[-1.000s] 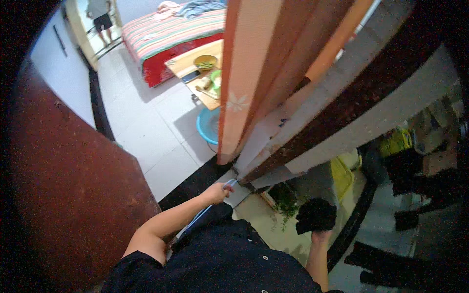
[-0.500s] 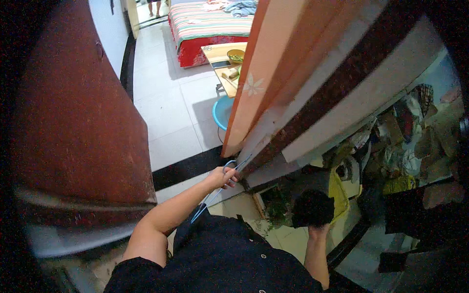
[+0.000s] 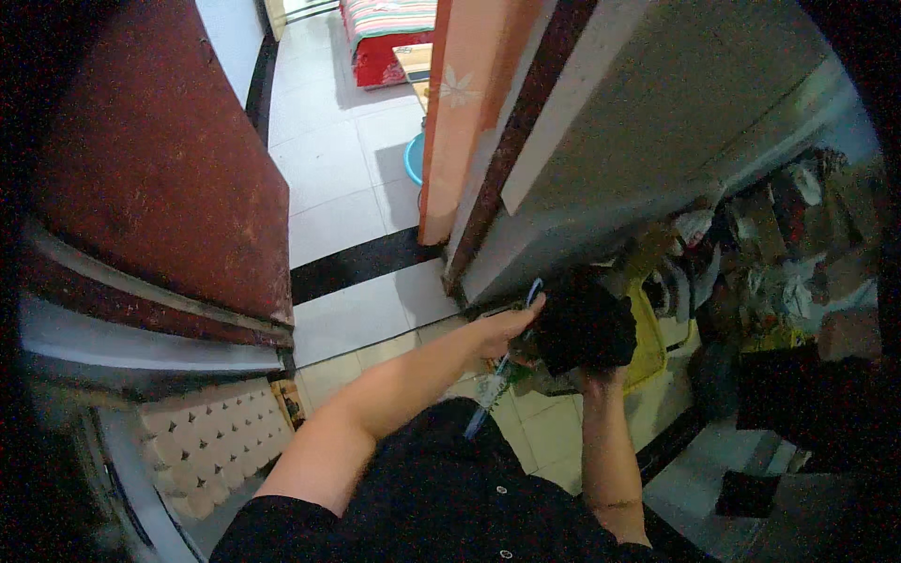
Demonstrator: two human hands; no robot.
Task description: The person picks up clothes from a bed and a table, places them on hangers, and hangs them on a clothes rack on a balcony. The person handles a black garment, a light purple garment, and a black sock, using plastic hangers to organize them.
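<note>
My left hand [image 3: 514, 328] is closed round a thin light-blue clothes hanger [image 3: 484, 405], one end of which points down toward my body. Right beside it is a bundled black cloth, perhaps a garment [image 3: 589, 324]; I cannot tell whether the left fingers also touch it. My right hand [image 3: 601, 375] holds this cloth up from below, its fingers mostly hidden behind the dark folds.
A reddish-brown door [image 3: 169, 178] stands at the left, beside a doorway with an orange-edged frame [image 3: 455, 122]. Beyond are a bed [image 3: 385, 56] and a blue basin [image 3: 414, 159]. Bags and clutter [image 3: 779, 253] lie at the right, near a yellow container or bag [image 3: 648, 342].
My left hand has moved right with the hanger, up to the black cloth. My right hand has raised the cloth slightly. The view has turned toward the right.
</note>
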